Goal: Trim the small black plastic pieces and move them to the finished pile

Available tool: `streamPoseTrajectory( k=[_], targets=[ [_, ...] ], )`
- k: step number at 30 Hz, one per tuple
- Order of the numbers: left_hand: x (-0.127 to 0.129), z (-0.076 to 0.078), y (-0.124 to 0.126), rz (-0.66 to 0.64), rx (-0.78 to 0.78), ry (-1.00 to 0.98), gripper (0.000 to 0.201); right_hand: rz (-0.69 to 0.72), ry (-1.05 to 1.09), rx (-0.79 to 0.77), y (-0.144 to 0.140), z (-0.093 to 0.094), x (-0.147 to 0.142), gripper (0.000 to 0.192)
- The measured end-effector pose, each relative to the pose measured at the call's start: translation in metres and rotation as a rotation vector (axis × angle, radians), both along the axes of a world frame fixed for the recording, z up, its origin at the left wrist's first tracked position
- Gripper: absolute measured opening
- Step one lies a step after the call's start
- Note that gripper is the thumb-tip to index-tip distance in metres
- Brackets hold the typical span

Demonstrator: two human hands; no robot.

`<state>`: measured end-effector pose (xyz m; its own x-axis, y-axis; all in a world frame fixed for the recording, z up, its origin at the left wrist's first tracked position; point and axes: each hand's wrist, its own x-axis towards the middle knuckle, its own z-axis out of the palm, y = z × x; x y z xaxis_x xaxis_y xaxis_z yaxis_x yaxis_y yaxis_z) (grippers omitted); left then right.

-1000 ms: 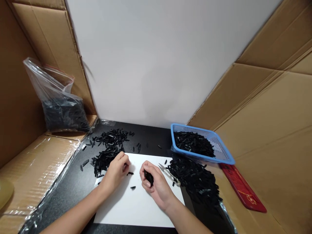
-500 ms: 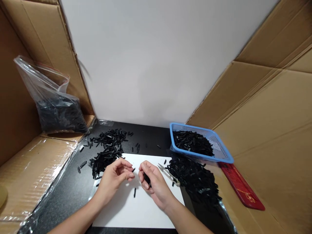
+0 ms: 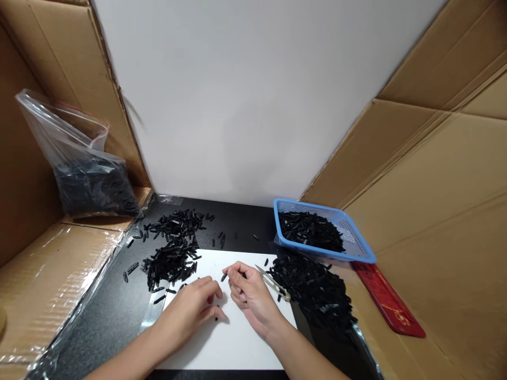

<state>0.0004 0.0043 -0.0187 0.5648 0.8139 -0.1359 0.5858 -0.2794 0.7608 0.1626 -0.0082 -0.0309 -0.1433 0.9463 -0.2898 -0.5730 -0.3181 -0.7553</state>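
Note:
My left hand (image 3: 198, 303) is low over the white board (image 3: 229, 348), its thumb and fingers apart. At its thumb a small dark bit (image 3: 216, 319) shows; most of it is hidden. Beside it my right hand (image 3: 253, 295) is closed, with a slim black piece (image 3: 224, 276) sticking out at the index fingertip. More black shows between its fingers, but I cannot tell how many pieces are inside. Metal thread snips (image 3: 277, 287) lie just right of that hand, blades pointing up and left.
Loose black pieces form a heap (image 3: 170, 261) on the left and a larger pile (image 3: 317, 301) on the right. A blue basket (image 3: 360, 248) holds more. At left stands a clear zip bag (image 3: 97, 184) of black contents; a red flat object (image 3: 390, 301) lies far right.
My left hand has moved down to the black piece on the board and its fingers have spread. In my right hand, a piece now sticks out at the fingertips.

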Motion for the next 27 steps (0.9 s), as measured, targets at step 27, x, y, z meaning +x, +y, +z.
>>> streamPoseTrajectory(
  k=[27],
  targets=[
    [0.001, 0.013, 0.001, 0.517, -0.583, -0.831, 0.033, 0.034, 0.097, -0.008, -0.001, 0.004, 0.004, 0.024]
  ],
)
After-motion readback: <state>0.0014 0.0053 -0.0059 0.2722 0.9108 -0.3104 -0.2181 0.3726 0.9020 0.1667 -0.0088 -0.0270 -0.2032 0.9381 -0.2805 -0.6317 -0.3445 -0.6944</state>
